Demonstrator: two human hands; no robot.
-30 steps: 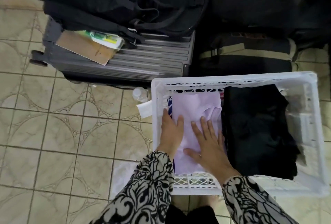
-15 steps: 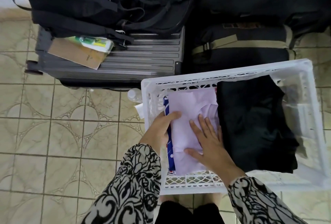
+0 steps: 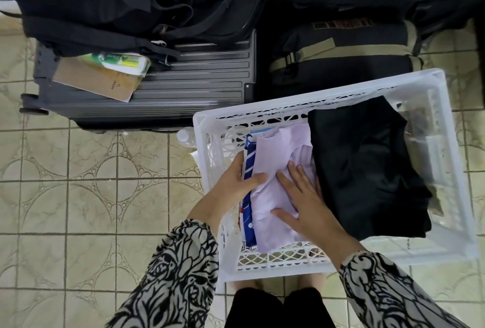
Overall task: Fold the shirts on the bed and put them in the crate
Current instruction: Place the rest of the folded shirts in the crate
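Right hand [image 3: 305, 205]: flat, fingers straight, pressing lilac shirt [image 3: 278, 170].
Left hand [image 3: 231, 186]: pinching shirt's nine-o'clock edge (tuck squarely into crate [image 3: 325, 86]).

A patterned tile floor [image 3: 91, 183] is carrying a white crate [image 3: 325, 96], a grey suitcase [image 3: 189, 86] and a black strapped bag [image 3: 341, 65]. A small bottle [image 3: 185, 136] is lying beside the crate.

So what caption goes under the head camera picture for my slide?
Both hands, left hand and right hand, settle a folded lilac shirt into the white crate.
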